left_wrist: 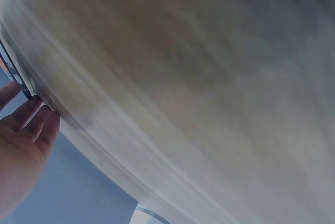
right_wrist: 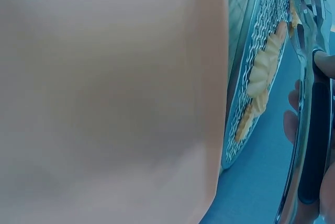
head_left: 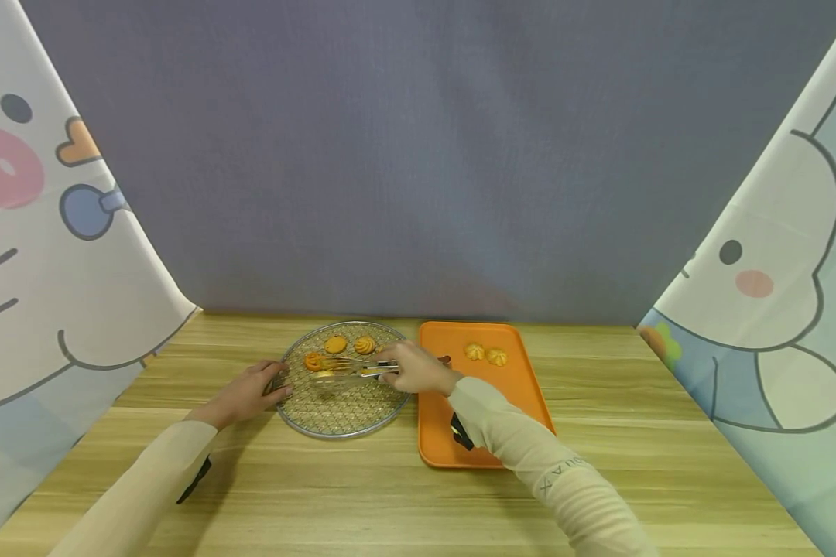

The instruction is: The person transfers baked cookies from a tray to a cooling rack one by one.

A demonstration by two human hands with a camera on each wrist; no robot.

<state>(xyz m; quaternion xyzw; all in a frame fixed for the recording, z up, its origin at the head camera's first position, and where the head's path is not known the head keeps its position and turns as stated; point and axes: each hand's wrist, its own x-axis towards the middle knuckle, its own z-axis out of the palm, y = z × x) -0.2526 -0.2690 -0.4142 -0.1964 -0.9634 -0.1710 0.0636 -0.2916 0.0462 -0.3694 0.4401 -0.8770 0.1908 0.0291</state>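
At the left rim of a round wire rack (head_left: 348, 428), my left hand (head_left: 249, 391) touches the edge with thumb and fingertips spread apart. My right hand (head_left: 418, 368) grips metal tongs (right_wrist: 314, 130) with dark handles, reaching leftward low over the rack. On the rack lie a flat round cookie (head_left: 336, 344), a swirled cookie (head_left: 365, 345) and an orange ring-shaped cookie (head_left: 313, 361) near the tongs' tips. A paler cookie (head_left: 326, 375) shows by the lower arm of the tongs; whether they pinch it I cannot tell.
An orange tray (head_left: 453, 449) stands right of the rack, beneath my right forearm. Two piped cookies (head_left: 485, 354) lie near its far end. The wooden table (head_left: 320, 503) ends at a grey backdrop (head_left: 418, 193), with printed cartoon cloths on both sides.
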